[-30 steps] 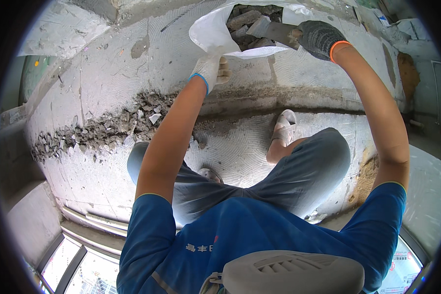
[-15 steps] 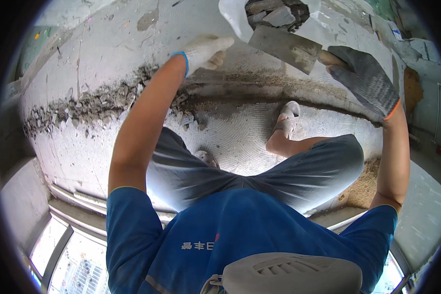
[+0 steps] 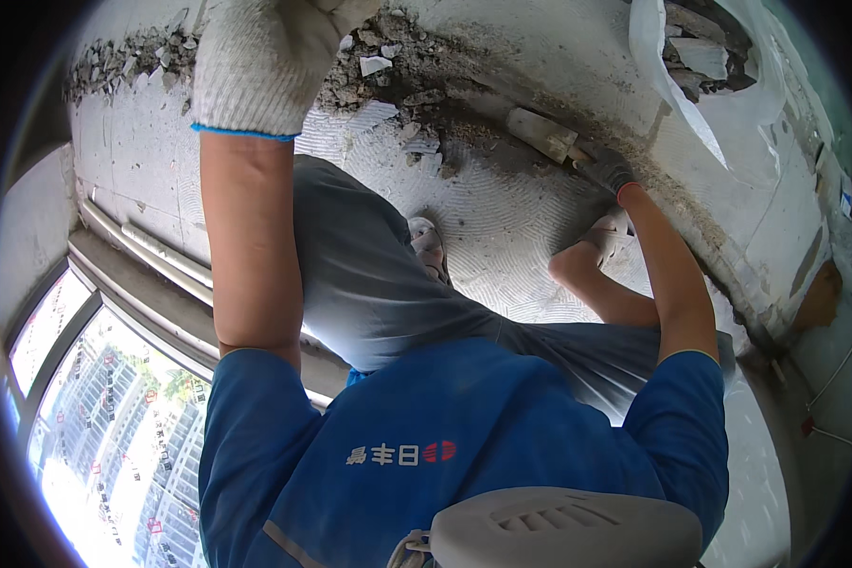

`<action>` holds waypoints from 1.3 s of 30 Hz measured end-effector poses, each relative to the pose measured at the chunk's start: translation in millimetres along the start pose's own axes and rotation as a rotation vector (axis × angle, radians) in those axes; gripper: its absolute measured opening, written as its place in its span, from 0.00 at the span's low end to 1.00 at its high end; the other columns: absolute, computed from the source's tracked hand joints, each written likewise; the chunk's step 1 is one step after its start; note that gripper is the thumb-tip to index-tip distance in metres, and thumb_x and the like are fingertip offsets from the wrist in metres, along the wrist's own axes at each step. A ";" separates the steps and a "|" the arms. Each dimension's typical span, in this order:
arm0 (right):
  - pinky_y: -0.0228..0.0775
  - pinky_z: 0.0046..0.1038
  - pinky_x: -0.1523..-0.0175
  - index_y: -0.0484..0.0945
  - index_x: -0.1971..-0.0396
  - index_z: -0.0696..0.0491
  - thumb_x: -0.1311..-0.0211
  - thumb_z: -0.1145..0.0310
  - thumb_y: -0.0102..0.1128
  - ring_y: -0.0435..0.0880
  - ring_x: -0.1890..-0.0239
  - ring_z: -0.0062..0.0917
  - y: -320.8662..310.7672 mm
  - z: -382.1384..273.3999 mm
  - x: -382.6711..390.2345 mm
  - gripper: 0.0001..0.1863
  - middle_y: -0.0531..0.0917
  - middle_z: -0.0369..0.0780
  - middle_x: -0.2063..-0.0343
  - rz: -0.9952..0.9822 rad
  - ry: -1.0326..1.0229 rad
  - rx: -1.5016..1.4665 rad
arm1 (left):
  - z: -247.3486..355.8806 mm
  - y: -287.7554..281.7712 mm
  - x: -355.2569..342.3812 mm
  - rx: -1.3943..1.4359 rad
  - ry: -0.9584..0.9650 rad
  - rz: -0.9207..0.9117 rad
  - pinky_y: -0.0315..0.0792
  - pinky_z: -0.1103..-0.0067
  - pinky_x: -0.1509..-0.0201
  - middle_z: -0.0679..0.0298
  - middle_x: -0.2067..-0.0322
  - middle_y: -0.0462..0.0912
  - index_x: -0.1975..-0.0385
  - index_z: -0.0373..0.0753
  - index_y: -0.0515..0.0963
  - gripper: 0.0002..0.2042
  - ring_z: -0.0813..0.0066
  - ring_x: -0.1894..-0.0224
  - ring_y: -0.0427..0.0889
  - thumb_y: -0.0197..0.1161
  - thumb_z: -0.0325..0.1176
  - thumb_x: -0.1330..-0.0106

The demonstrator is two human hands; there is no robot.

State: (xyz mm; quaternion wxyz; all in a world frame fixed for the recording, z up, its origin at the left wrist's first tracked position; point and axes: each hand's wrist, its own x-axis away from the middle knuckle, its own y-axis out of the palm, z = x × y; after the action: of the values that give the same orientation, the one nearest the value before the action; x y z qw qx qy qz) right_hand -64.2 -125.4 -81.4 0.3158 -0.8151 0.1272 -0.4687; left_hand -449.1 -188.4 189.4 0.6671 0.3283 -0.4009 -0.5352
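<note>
From my remote seat I look down on a worker crouched over a grooved mortar floor (image 3: 502, 218). The right hand (image 3: 608, 168), in a dark glove with an orange cuff, sits at about two o'clock in the picture, its fingers curled tight around the handle of a trowel (image 3: 542, 134); the pale blade points toward eleven o'clock from that hand and lies on the rubble (image 3: 398, 80) heaped along the foot of the wall. The left hand (image 3: 260, 57), in a white knit glove with a blue cuff, fills the twelve o'clock edge, close to the camera; its fingers run out of the picture, so I cannot tell whether they are spread or closed on anything. A white sack (image 3: 691, 66) holding broken pieces gapes at one o'clock, just beyond the right hand. A window (image 3: 95, 426) lies at eight o'clock.
</note>
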 end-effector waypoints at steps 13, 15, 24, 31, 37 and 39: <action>0.66 0.33 0.50 0.72 0.51 0.55 0.43 0.52 0.56 0.77 0.54 0.38 52.2 -126.3 -178.2 0.25 0.79 0.47 0.57 0.050 -0.178 -0.399 | 37.5 5.8 78.2 -0.381 0.230 0.025 0.68 0.66 0.44 0.45 0.52 0.73 0.56 0.27 0.69 0.14 0.56 0.52 0.75 0.47 0.33 0.34; 0.65 0.32 0.49 0.71 0.50 0.56 0.43 0.52 0.56 0.76 0.53 0.37 51.2 -130.9 -173.0 0.26 0.78 0.47 0.56 0.034 -0.230 -0.318 | 47.2 3.4 85.6 -0.339 0.206 0.053 0.66 0.64 0.42 0.45 0.54 0.74 0.57 0.27 0.70 0.14 0.55 0.52 0.76 0.47 0.32 0.34; 0.64 0.31 0.46 0.68 0.47 0.57 0.45 0.54 0.60 0.75 0.50 0.35 49.0 -112.7 -140.8 0.30 0.76 0.47 0.52 0.144 -0.314 -0.408 | 31.0 16.7 54.9 -0.402 0.297 0.291 0.72 0.71 0.54 0.53 0.65 0.78 0.66 0.32 0.72 0.09 0.63 0.62 0.78 0.51 0.32 0.36; 0.67 0.31 0.50 0.73 0.49 0.50 0.46 0.55 0.61 0.78 0.54 0.32 -25.2 -132.8 -51.0 0.25 0.78 0.46 0.55 0.056 -0.219 -0.334 | 7.7 -24.9 -4.6 0.603 -0.047 -0.580 0.74 0.76 0.58 0.53 0.63 0.75 0.66 0.35 0.71 0.08 0.67 0.59 0.76 0.53 0.34 0.38; 0.68 0.33 0.51 0.73 0.51 0.50 0.46 0.54 0.60 0.78 0.56 0.36 -48.8 -109.9 42.0 0.24 0.79 0.46 0.58 0.165 -0.090 -0.097 | 9.9 -22.3 -14.9 -0.230 0.080 0.100 0.73 0.68 0.52 0.51 0.63 0.78 0.64 0.31 0.74 0.08 0.60 0.58 0.78 0.54 0.30 0.37; 0.68 0.33 0.51 0.73 0.52 0.50 0.46 0.55 0.60 0.78 0.55 0.36 -61.4 -97.7 91.5 0.23 0.79 0.46 0.58 0.185 -0.060 -0.175 | 0.5 -22.4 -25.3 -0.189 0.044 0.052 0.73 0.68 0.53 0.51 0.63 0.78 0.64 0.31 0.74 0.08 0.61 0.58 0.78 0.54 0.30 0.37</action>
State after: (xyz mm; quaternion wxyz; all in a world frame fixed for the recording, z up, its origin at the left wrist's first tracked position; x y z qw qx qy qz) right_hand -103.8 -163.0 55.4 0.2890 -0.8380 0.2328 -0.4000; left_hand -462.2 -168.5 165.6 0.7173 0.2651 -0.3422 -0.5460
